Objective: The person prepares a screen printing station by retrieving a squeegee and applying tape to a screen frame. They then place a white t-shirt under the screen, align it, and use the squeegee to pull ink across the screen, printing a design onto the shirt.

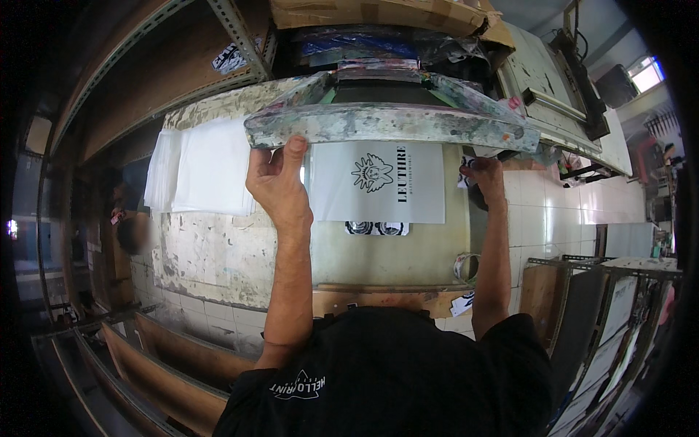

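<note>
A paint-stained screen printing frame (393, 125) is tilted up over the table, its near bar raised. My left hand (280, 182) is closed on the left end of that bar, thumb against its front face. Below the frame lies a white sheet (335, 186) with a black crowned-head drawing and black lettering along its right side. My right hand (486, 180) is right of the sheet, just under the bar's right part, fingers curled beside a small black-and-white printed piece (464, 175). What those fingers grip is partly hidden.
A stack of white sheets (211, 167) lies on the worn table (204, 255) at left. A black-and-white sticker (375, 228) shows below the printed sheet. A roll of tape (466, 267) is near the table's right edge. Metal shelving (145, 73) rises at far left; a cardboard box (386, 13) is behind.
</note>
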Demonstrator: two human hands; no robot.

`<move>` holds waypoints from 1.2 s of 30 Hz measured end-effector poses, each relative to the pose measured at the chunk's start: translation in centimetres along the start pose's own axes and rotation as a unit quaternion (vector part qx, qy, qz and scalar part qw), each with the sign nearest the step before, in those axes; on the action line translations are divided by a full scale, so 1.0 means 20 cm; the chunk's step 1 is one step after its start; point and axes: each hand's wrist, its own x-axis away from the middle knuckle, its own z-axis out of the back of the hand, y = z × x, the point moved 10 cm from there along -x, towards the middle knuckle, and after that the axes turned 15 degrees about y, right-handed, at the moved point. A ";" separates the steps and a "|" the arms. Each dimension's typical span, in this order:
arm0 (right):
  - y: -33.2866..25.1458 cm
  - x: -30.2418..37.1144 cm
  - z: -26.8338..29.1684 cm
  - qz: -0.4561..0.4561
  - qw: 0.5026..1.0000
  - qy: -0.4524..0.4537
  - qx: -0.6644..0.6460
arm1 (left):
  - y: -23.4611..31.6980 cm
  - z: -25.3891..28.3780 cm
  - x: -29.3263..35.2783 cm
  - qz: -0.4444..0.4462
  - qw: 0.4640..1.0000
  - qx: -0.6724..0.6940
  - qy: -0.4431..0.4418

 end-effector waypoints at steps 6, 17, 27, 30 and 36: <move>0.10 -0.06 0.01 0.014 0.998 -0.019 0.055 | 0.00 0.01 0.00 -0.010 1.000 -0.017 -0.001; 0.19 -0.02 -0.05 -0.018 0.994 0.002 0.104 | 0.00 0.00 0.00 0.001 1.000 0.013 0.000; 0.44 -0.02 -0.09 -0.048 0.998 0.043 0.006 | -0.02 0.01 0.00 -0.004 1.000 -0.005 -0.008; 0.45 -0.02 -0.07 -0.041 0.997 0.069 0.019 | -0.02 0.01 0.00 -0.001 1.000 0.003 -0.007; 0.41 -0.03 -0.08 -0.070 0.994 0.066 0.057 | -0.01 0.00 0.01 -0.001 1.000 0.003 -0.005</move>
